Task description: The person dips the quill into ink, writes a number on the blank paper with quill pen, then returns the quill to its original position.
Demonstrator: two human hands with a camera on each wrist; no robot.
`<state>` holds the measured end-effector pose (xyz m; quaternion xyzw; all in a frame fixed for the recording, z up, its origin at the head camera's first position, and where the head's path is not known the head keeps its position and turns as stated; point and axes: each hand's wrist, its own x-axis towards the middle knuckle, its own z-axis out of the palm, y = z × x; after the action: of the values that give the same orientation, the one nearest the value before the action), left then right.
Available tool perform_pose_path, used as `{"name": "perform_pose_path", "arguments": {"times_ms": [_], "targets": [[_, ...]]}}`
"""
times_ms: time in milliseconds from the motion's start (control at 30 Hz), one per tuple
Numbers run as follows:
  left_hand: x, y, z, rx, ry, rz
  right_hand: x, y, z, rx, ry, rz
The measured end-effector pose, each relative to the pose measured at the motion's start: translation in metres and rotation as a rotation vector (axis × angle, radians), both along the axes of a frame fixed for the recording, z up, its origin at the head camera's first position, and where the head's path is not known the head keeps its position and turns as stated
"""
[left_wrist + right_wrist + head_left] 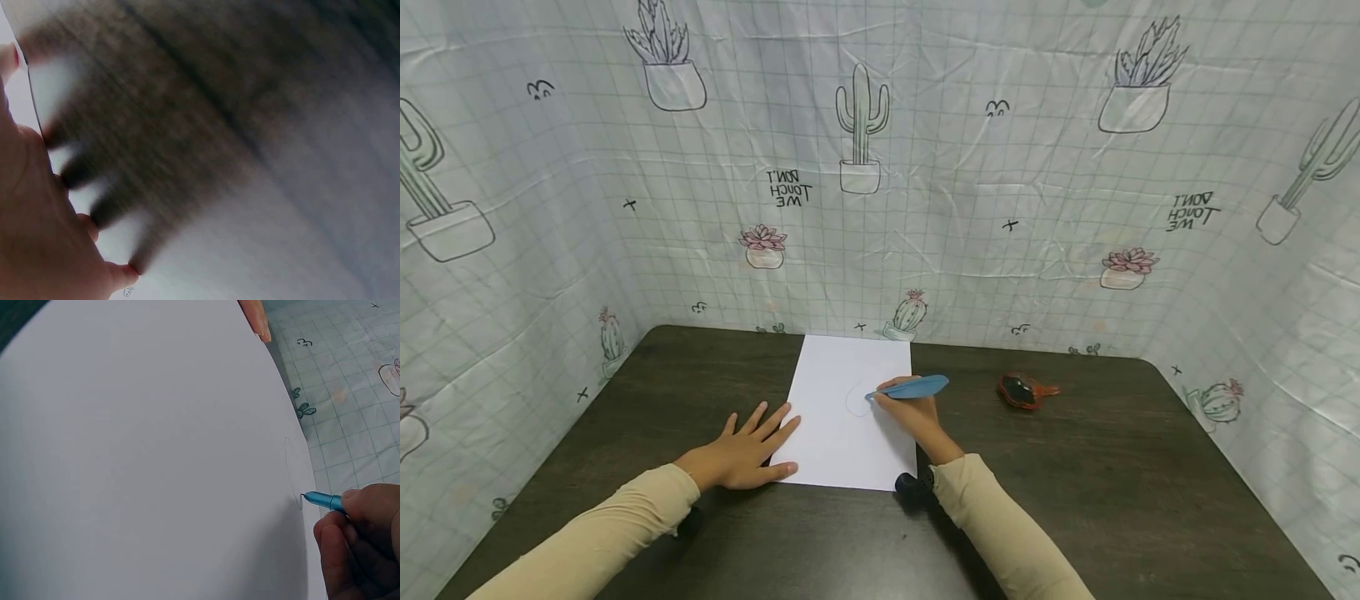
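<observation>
A white sheet of paper (pixel 842 454) lies on the dark table. My right hand (pixel 913 414) pinches a blue feather-shaped pen (pixel 921 387) over the middle of the sheet. In the right wrist view the pen's tip (pixel 304 495) meets the paper at the end of a thin curved line (pixel 288 465). My left hand (pixel 737 458) rests palm down at the sheet's left edge, its fingers straight and spread, with fingertips on the paper. The left wrist view shows this hand (pixel 44 231) only partly, from the side.
To the right of the sheet lies an orange-rimmed object (pixel 1026 391) with a dark face and a short handle; its kind is unclear. A cloth printed with cacti (pixel 820 250) hangs behind the dark table (pixel 1075 492) and along both sides.
</observation>
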<state>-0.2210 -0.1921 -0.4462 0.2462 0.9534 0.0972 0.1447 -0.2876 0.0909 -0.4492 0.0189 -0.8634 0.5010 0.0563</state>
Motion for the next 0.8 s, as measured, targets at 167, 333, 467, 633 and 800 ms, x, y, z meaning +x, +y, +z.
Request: {"name": "perform_pose_path", "arguments": {"times_ms": [167,333,467,633,800], "targets": [[-0.001,0.000,-0.001,0.002,-0.003,-0.003,0.000,-0.003,0.000,-0.016,0.016,0.022],[-0.001,-0.001,-0.003,-0.005,-0.014,0.001,0.000,-0.006,-0.004,-0.124,0.028,0.055],[-0.003,-0.002,-0.005,-0.012,-0.012,0.002,0.002,-0.009,-0.004,-0.196,0.040,0.072],[-0.004,-0.002,-0.008,0.001,-0.004,-0.001,0.005,-0.012,-0.003,-0.220,0.049,0.102],[-0.002,-0.001,-0.005,-0.005,-0.009,0.010,0.007,-0.014,-0.004,-0.192,0.079,0.142]]}}
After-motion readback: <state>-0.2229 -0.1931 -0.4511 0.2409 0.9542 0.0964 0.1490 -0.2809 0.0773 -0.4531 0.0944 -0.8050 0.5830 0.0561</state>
